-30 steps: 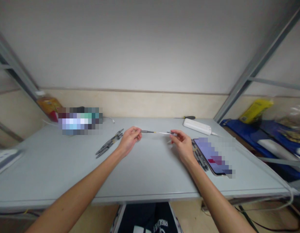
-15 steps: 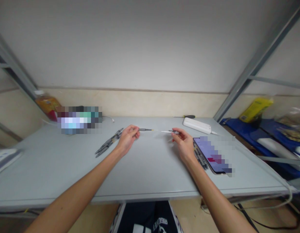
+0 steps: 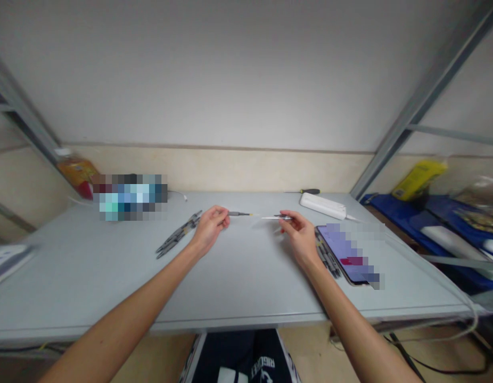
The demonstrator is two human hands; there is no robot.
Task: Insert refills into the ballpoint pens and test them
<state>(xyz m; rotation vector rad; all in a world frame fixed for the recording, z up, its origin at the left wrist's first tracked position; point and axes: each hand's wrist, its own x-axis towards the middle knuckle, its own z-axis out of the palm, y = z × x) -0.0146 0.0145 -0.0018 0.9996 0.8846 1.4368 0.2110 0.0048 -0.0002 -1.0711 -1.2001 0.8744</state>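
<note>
While left grip (image 3: 211, 230) pinches tapered grey barrel (image 3: 238, 214), right grip (image 3: 300, 236) pinching slim, pale rod (image 3: 272, 217)

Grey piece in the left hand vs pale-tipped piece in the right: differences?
The grey piece, in the left hand, shows a yellowish spot toward its free end; the pale-tipped piece, in the right hand, is whitish there. The grey piece points right, the pale-tipped piece left. Both are slender and roughly level.

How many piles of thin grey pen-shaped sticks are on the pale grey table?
2: one pile beside the left hand, another pile between the right forearm and the flat purple-screened phone. The forearm may hide more.
</note>
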